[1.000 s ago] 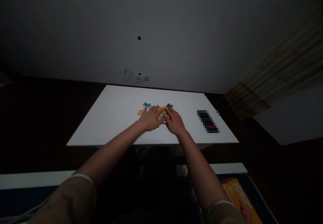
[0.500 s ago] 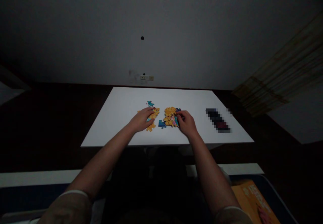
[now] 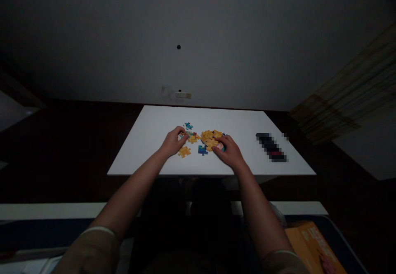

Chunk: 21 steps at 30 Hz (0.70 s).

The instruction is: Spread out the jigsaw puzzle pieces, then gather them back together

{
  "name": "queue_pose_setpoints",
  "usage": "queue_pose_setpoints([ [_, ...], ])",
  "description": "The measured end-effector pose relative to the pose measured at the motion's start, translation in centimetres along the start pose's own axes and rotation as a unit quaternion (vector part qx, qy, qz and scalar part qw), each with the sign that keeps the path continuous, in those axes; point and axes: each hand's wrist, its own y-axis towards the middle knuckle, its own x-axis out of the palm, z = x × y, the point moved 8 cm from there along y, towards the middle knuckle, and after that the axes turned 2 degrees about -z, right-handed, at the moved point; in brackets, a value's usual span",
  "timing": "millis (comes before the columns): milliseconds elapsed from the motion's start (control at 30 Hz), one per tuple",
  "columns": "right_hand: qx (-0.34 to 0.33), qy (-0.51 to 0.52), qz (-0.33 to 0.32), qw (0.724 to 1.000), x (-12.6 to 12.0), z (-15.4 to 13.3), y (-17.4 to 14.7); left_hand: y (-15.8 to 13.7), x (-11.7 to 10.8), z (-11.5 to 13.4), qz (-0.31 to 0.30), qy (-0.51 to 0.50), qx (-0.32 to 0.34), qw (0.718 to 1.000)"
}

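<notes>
Jigsaw puzzle pieces lie in loose groups on a white table (image 3: pixel 136 154). At the left group, my left hand (image 3: pixel 172 143) has its thumb and fingers closed on a small jigsaw piece, mostly hidden by the fingertips. A yellow jigsaw piece (image 3: pixel 185 152) lies just below that hand, and a teal one (image 3: pixel 188 125) beyond it. My right hand (image 3: pixel 229 151) curls round the right edge of a heap of yellow jigsaw pieces (image 3: pixel 208 137). Its thumb and forefinger are on either side of a pinkish piece. Between the hands sits a blue jigsaw piece (image 3: pixel 202 149).
A dark, pixelated object (image 3: pixel 272 147) lies at the table's right side. An orange box or booklet (image 3: pixel 312 247) rests on the seat at my lower right. A wall with a socket strip (image 3: pixel 183 95) stands behind the table; a curtain (image 3: pixel 337 105) hangs on the right.
My left hand has drawn back from lying over the left pieces, and its fingers have curled in. My right thumb and forefinger have spread from a pinch to round the heap's edge. The view shifted slightly.
</notes>
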Motion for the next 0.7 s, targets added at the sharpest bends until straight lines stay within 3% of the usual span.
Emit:
queue_pose_setpoints([
  [200,0.014,0.031,0.039,0.999,-0.8,1.0,0.2,0.4,-1.3,-1.4,0.075,-0.018,-0.029,0.997],
  [400,0.045,0.034,0.065,0.996,-1.2,1.6,0.0,0.5,-0.5,-1.8,0.043,-0.030,-0.031,0.998],
  [700,0.188,0.050,0.185,0.963,-3.2,5.0,-0.9,0.2,0.1,-1.5,0.014,-0.013,-0.034,0.999],
])
